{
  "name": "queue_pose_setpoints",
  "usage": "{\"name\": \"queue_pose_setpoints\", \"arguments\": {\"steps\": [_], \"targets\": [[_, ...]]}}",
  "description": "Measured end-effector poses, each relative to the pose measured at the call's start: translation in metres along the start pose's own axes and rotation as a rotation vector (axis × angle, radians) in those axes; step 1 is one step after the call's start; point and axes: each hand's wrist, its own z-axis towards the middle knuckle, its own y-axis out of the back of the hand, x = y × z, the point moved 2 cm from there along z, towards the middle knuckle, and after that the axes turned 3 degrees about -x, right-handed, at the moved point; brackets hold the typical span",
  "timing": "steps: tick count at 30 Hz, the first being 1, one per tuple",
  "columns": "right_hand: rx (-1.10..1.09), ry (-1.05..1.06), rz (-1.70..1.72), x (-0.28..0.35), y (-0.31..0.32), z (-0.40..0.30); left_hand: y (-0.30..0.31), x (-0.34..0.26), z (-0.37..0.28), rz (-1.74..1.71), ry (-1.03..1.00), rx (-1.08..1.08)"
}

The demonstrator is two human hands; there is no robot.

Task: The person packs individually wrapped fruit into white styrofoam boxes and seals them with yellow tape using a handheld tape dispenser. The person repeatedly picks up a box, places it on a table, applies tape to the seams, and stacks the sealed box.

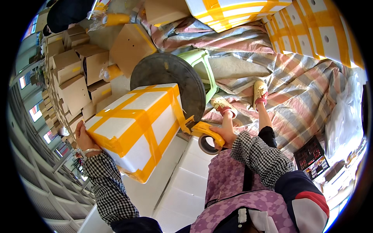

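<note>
In front of me a white foam box, banded both ways with yellow packing tape, sits tilted in view on a dark round board. My left hand rests against the box's left end, fingers spread along its edge. In my right hand is a yellow tape dispenser with a roll of tape on it. The dispenser is close to the box's right side. A strip of yellow tape runs from the box's far right corner down to the dispenser's head.
A light green plastic stool stands by the round board. Taped foam boxes are stacked at the upper right on a striped tarpaulin. Cardboard cartons fill the left. White foam boxes lie nearest me. A person is at upper left.
</note>
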Motion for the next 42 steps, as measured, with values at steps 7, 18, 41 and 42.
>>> {"name": "queue_pose_setpoints", "arguments": {"steps": [7,18,41,42], "targets": [[-0.021,0.115,-0.013,-0.007,0.006,0.009,-0.015,0.000,-0.092,0.096,-0.176,0.295],[0.177,0.061,0.191,0.051,0.006,0.000,0.095,0.086,-0.053,0.213,0.119,0.039],[0.219,0.105,0.012,0.074,0.019,-0.008,-0.071,-0.086,-0.179,1.122,-1.821,1.166],[0.236,0.094,0.003,0.073,0.016,-0.008,-0.050,-0.071,-0.190,0.984,-1.799,1.249]]}}
